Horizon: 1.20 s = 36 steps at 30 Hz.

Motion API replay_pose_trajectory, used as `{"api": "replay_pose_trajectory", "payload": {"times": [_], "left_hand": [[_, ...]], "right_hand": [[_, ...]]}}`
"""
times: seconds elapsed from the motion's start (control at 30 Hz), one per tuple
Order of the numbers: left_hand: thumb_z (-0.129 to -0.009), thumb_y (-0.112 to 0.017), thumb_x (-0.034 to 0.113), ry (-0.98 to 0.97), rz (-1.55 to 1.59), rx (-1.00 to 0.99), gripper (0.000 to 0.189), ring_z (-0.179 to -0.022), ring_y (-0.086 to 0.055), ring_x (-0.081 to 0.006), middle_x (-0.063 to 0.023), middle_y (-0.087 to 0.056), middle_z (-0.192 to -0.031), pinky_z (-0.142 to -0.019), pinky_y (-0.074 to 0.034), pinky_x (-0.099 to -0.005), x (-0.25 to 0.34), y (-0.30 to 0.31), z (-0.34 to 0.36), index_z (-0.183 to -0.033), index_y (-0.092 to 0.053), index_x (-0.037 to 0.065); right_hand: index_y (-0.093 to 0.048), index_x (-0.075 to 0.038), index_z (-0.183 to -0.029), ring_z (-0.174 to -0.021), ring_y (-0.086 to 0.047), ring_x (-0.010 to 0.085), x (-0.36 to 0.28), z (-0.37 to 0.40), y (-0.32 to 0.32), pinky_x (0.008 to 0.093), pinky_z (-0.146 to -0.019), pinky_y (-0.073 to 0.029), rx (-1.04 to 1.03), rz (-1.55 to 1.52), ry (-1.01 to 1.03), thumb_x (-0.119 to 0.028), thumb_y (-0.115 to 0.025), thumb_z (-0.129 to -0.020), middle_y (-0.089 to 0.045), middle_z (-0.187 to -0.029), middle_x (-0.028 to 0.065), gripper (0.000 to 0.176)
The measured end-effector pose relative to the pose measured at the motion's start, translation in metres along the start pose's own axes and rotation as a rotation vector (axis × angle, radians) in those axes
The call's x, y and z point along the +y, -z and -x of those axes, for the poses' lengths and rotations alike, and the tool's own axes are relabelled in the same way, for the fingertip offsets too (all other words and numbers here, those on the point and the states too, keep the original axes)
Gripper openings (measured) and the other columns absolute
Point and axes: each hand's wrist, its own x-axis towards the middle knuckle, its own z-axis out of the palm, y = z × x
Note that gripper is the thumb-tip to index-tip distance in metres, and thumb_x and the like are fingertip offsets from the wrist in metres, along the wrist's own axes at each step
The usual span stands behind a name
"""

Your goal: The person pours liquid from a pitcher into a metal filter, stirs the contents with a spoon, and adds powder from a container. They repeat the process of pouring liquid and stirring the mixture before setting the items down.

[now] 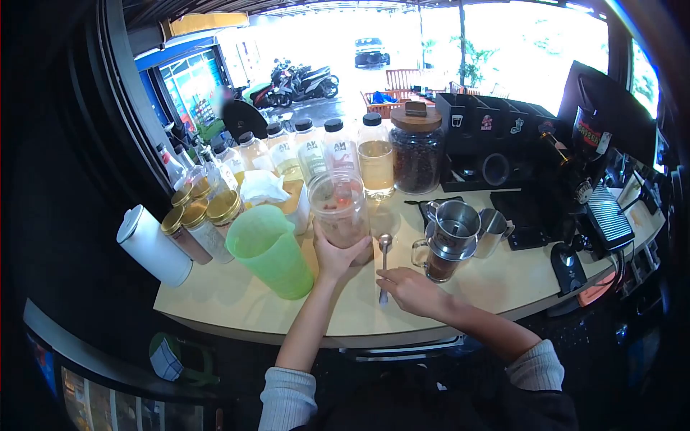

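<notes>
On the pale surface point(496, 287) we see a green translucent pitcher point(277, 258) near a white lidded jug point(152, 248), with several gold-lidded jars point(224, 207) between them. Farther back we find a row of black-capped bottles point(312, 154), and at its right end a large wooden-lidded jar point(417, 161) with dark contents, beside a black organizer point(467, 140) bearing small stickers point(486, 123). Outside, we make out parked motorbikes point(316, 82), wooden chairs point(404, 77) and a vehicle point(370, 52) in the glare.
</notes>
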Motion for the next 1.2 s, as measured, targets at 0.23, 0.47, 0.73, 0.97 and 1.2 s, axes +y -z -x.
{"api": "replay_pose_trajectory", "payload": {"times": [0.23,0.47,0.73,0.97,1.2], "left_hand": [[-0.054,-0.092,0.022,-0.046,0.1,0.031,0.099,-0.112,-0.056,-0.0267,-0.0174,-0.054,-0.122,-0.096,-0.046,-0.0376,-0.013,-0.006,0.005,-0.13,-0.034,0.0],[-0.086,-0.064,0.007,-0.025,0.007,-0.138,0.062,-0.117,-0.053,-0.0285,-0.011,-0.05,-0.128,-0.1,-0.045,-0.0436,-0.031,-0.002,0.019,-0.136,-0.029,0.016],[-0.059,-0.088,0.035,-0.495,-0.164,-0.081,0.101,-0.121,-0.046,-0.0348,-0.0177,-0.042,-0.13,-0.103,-0.04,-0.0466,-0.01,-0.002,0.021,-0.135,-0.026,0.009],[-0.062,-0.087,0.035,-0.574,-0.223,-0.044,0.097,-0.119,-0.048,-0.0351,-0.0178,-0.044,-0.13,-0.103,-0.04,-0.046,-0.001,-0.002,0.019,-0.134,-0.027,0.009],[-0.061,-0.087,0.033,-0.624,-0.287,-0.037,0.097,-0.119,-0.048,-0.0346,-0.0176,-0.044,-0.129,-0.103,-0.04,-0.0454,0.001,-0.003,0.019,-0.133,-0.028,0.008]], "right_hand": [[-0.057,0.001,-0.099,-0.086,-0.061,0.0289,-0.046,-0.044,0.125,0.0368,-0.072,-0.051,0.464,-0.164,0.16,0.0,-0.061,-0.077,-0.056,-0.097,0.0131,0.023],[-0.061,0.002,-0.091,-0.084,-0.063,0.0344,-0.04,-0.069,0.13,0.0424,-0.073,-0.052,0.009,-0.149,-0.037,-0.006,-0.059,-0.081,-0.06,-0.093,0.0185,0.013],[-0.065,0.007,-0.082,-0.082,-0.064,0.0341,-0.056,-0.086,0.14,0.0385,-0.074,-0.053,-0.415,0.009,-0.188,-0.002,-0.063,-0.071,-0.064,-0.083,0.0202,0.014],[-0.067,0.002,-0.074,-0.081,-0.066,0.0307,-0.062,-0.079,0.142,0.0361,-0.073,-0.054,-0.338,0.216,-0.065,-0.001,-0.064,-0.067,-0.066,-0.084,0.0179,0.008],[-0.067,0.003,-0.076,-0.083,-0.065,0.0317,-0.056,-0.069,0.147,0.0369,-0.075,-0.054,-0.314,0.127,-0.03,0.0,-0.062,-0.069,-0.065,-0.084,0.0182,0.009]]}}
